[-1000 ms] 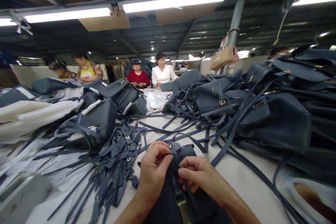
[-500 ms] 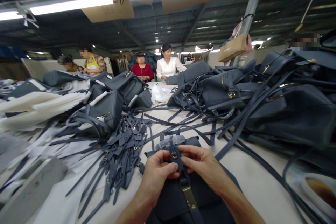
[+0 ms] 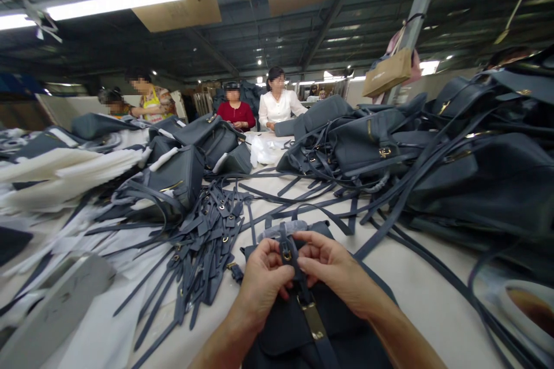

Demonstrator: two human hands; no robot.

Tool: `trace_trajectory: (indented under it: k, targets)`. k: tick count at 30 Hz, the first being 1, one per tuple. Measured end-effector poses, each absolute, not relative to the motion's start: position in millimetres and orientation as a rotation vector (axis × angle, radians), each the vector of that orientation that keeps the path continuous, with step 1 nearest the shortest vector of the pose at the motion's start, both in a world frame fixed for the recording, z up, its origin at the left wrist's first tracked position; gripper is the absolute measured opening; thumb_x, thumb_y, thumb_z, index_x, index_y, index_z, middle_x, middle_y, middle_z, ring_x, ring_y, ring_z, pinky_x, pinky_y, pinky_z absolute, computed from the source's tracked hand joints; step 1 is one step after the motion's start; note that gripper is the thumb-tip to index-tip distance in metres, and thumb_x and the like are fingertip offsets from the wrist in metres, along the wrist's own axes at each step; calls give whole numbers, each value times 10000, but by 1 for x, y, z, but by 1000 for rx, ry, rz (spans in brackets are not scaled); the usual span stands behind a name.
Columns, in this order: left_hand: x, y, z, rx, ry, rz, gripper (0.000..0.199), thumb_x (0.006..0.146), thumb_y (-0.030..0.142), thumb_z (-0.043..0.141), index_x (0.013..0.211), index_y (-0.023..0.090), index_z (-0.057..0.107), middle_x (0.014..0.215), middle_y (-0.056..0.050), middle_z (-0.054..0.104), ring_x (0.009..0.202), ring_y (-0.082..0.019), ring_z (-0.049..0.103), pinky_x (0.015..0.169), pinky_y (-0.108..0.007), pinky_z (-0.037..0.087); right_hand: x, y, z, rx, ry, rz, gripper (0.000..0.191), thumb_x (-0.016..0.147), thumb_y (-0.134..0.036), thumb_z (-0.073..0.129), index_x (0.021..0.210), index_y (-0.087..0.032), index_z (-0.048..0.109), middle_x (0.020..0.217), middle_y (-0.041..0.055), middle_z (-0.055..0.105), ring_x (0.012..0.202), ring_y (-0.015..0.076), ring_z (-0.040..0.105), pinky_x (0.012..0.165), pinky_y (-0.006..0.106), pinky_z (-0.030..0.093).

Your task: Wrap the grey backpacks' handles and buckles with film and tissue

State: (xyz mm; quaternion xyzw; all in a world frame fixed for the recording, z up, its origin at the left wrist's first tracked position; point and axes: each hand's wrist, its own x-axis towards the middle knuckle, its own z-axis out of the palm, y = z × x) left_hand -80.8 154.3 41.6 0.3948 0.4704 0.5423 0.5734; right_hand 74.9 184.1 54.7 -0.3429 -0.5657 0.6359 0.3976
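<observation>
A dark blue-grey bag (image 3: 281,331) lies in front of me, a gold metal plate (image 3: 312,320) on its front strap. At its top edge, my left hand (image 3: 268,274) pinches a dark strap (image 3: 286,248) fitted with a small gold ring. From the other side, the fingers of my right hand (image 3: 322,259) are closed on the same strap. Clear plastic wrap (image 3: 270,232) covers the handle just beyond my fingertips. Left of the bag is a heap of loose straps (image 3: 212,242) with gold fittings.
Bags (image 3: 175,176) are piled to the left, and more bags (image 3: 480,184) with long straps crowd the right. White sheets (image 3: 69,170) and a grey block (image 3: 64,300) are at left. A roll (image 3: 526,311) lies lower right. Several people sit or stand across the table (image 3: 437,277).
Both hands stay at the strap, with small finger shifts. The gold plate shows more brightly, and the whole view has shifted slightly.
</observation>
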Motion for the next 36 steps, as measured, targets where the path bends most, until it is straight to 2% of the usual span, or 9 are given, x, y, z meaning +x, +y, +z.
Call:
trace_trajectory:
  k: [3, 7, 13, 17, 23, 28, 32, 34, 36]
  targets:
    - [-85, 154, 45, 900, 1096, 1253, 277, 559, 192, 713, 788, 166, 560, 547, 70, 560, 412, -53, 456, 357, -139, 420, 76, 184, 58, -863, -1359, 1677, 514, 671, -287, 773, 1129, -155, 579, 646, -71, 581, 574, 83, 531, 536, 201, 444]
    - [-92, 150, 53, 889, 1037, 1120, 289, 593, 271, 768, 790, 118, 620, 700, -17, 657, 521, -69, 564, 470, -162, 516, 71, 185, 55, -868, -1361, 1586, 562, 646, -248, 751, 1163, -157, 552, 680, -64, 602, 614, 101, 563, 573, 228, 471]
    - [-85, 146, 55, 965, 1153, 1150, 230, 564, 258, 745, 650, 150, 561, 561, 11, 610, 498, -95, 575, 427, -160, 481, 66, 186, 50, -894, -1424, 1500, 530, 647, -208, 659, 1167, -164, 562, 723, -42, 639, 619, 112, 567, 541, 232, 417]
    - [-83, 147, 53, 1000, 1166, 1163, 215, 571, 246, 710, 650, 173, 523, 517, 36, 569, 455, -84, 527, 392, -155, 438, 67, 185, 51, -860, -1397, 1555, 532, 631, -187, 669, 1153, -164, 569, 709, -49, 625, 652, 114, 573, 627, 251, 427]
    - [-85, 150, 50, 1027, 1168, 1143, 232, 564, 251, 637, 771, 173, 565, 560, 47, 532, 426, -81, 431, 374, -180, 346, 70, 181, 56, -791, -1262, 1799, 507, 625, -162, 708, 1116, -164, 580, 659, -55, 605, 498, 56, 430, 470, 193, 268]
    - [-80, 145, 48, 1246, 1382, 1373, 152, 611, 181, 638, 623, 198, 487, 571, 59, 461, 539, -91, 408, 511, -204, 328, 68, 179, 56, -771, -1104, 1901, 511, 590, -135, 759, 1074, -169, 598, 657, -59, 600, 471, 27, 353, 442, 164, 215]
    - [-78, 142, 47, 1552, 1569, 1440, 112, 717, 171, 577, 639, 201, 502, 600, 36, 505, 582, -120, 464, 561, -237, 354, 65, 179, 56, -772, -1153, 1828, 469, 620, -197, 801, 1058, -180, 635, 757, -20, 671, 526, 46, 448, 440, 156, 248]
    - [-79, 142, 46, 1414, 1399, 1353, 59, 721, 221, 584, 716, 199, 529, 651, 25, 548, 575, -133, 522, 518, -236, 393, 65, 179, 57, -737, -1245, 1793, 456, 663, -251, 793, 1089, -186, 645, 825, 5, 714, 571, 75, 531, 491, 180, 354]
    - [-81, 144, 47, 1211, 1230, 1282, 148, 697, 277, 622, 786, 188, 544, 681, 14, 580, 546, -138, 556, 449, -227, 408, 67, 179, 56, -695, -1333, 1779, 471, 711, -280, 768, 1156, -194, 638, 886, 21, 742, 640, 116, 611, 635, 253, 469]
